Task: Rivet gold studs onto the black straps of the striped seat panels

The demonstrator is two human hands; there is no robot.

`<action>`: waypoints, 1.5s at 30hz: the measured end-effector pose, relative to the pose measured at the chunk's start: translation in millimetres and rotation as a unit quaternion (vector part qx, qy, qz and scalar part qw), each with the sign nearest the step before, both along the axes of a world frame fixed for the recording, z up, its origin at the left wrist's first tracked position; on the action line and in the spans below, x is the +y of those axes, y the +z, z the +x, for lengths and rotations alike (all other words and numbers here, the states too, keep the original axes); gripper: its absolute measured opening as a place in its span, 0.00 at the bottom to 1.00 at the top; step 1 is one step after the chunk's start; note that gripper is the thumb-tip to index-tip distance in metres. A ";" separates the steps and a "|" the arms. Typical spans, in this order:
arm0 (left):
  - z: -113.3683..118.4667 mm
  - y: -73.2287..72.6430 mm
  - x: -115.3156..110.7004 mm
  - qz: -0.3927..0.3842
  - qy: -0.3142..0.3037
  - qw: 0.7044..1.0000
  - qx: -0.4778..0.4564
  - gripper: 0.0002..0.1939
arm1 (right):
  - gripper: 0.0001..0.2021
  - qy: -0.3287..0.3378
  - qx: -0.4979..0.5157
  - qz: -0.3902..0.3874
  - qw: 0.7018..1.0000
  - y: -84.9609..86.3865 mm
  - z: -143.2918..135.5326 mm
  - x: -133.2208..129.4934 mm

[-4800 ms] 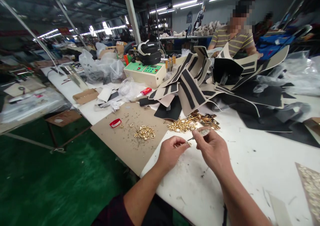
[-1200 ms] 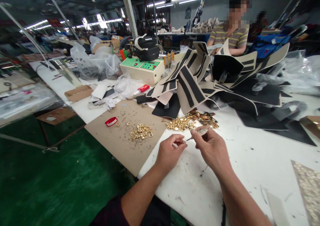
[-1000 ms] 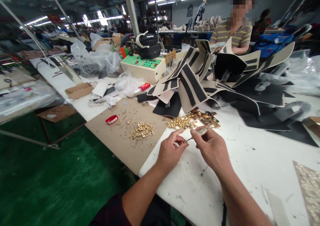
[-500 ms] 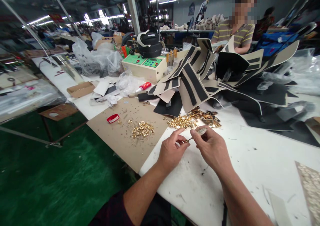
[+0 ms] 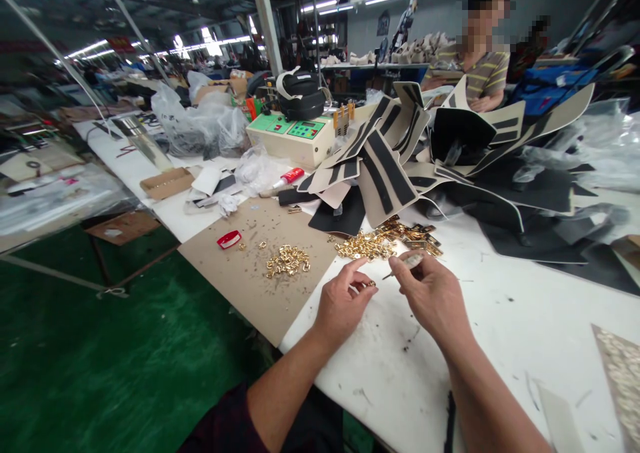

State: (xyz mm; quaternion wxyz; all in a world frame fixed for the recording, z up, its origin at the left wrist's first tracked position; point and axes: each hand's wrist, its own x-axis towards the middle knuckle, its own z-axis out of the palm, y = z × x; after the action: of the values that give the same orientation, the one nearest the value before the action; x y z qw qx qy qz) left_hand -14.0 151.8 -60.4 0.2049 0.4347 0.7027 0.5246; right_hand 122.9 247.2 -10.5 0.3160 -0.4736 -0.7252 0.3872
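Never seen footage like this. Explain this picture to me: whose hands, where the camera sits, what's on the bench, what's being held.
The camera sits on a worker's head, looking down at their own bare hands; no machine is involved. The left hand pinches a small gold metal fitting. The right hand holds a thin pointed tool aimed at it. On the white table lie a gold hardware pile, a brown board with a smaller gold heap, and black-and-beige cut panels. A second person sits across.

Factory workshop: long worktables [image 5: 500, 306], cut material pieces [image 5: 385, 173].
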 end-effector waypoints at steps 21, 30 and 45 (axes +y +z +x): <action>-89.3 43.4 8.4 -0.196 -0.027 0.892 0.407 0.09 | 0.21 -0.020 0.121 -0.056 0.991 19.8 12.4 1.3; -80.5 27.0 39.6 -0.199 -0.036 0.912 0.357 0.07 | 0.19 -0.018 0.121 -0.048 0.991 18.7 11.1 4.5; -9.3 6.7 1.2 -0.028 -0.065 0.956 -0.285 0.16 | 0.19 0.004 0.140 -0.048 0.989 14.8 3.7 -4.2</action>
State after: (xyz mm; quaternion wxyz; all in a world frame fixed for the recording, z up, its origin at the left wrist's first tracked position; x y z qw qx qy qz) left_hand -23.3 153.0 -53.7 0.4430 0.3060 0.5995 0.5922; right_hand 126.6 243.1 4.4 0.3894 -0.4266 -0.6565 0.4853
